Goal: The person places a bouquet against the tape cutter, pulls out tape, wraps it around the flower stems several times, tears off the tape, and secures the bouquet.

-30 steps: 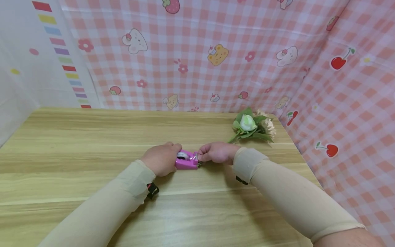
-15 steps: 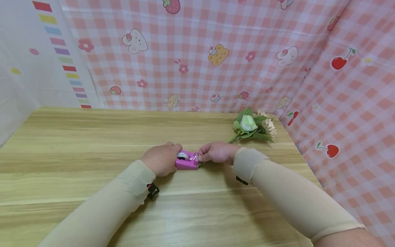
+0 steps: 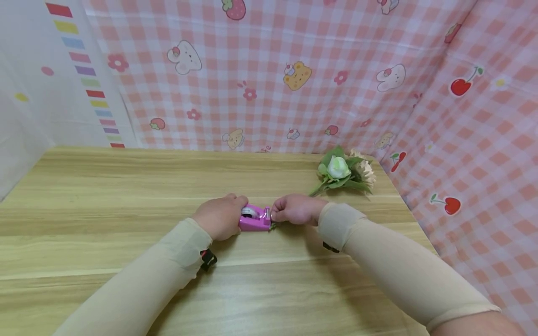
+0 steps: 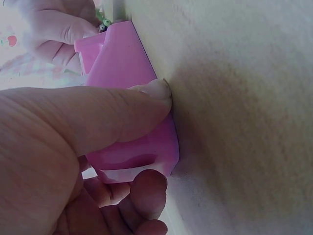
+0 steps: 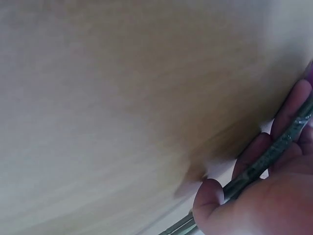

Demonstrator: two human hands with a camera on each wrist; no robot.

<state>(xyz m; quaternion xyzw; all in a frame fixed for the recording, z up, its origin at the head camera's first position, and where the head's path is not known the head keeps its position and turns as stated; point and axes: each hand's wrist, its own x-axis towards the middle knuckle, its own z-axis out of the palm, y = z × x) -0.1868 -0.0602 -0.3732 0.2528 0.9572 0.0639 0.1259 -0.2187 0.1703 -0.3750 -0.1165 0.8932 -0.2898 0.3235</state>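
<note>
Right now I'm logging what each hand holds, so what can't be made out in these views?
- Head view: the right hand covers whatever it pinches at the pink tape dispenser; any tape strip is too small to see.
- Right wrist view: blurred; the thin dark stem is cut off by the frame edges.
- Left wrist view: the left hand hides much of the dispenser, including its roll.

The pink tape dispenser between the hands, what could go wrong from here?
1. The left hand grips the small pink tape dispenser only by its sides; a pull on the tape might slide or tip it on the smooth wooden table.
2. The right hand is at the cutter end while also holding green stems, so its fingertips could catch the blade.
3. The flower bunch lies near the table's right edge and might get nudged off.
</note>
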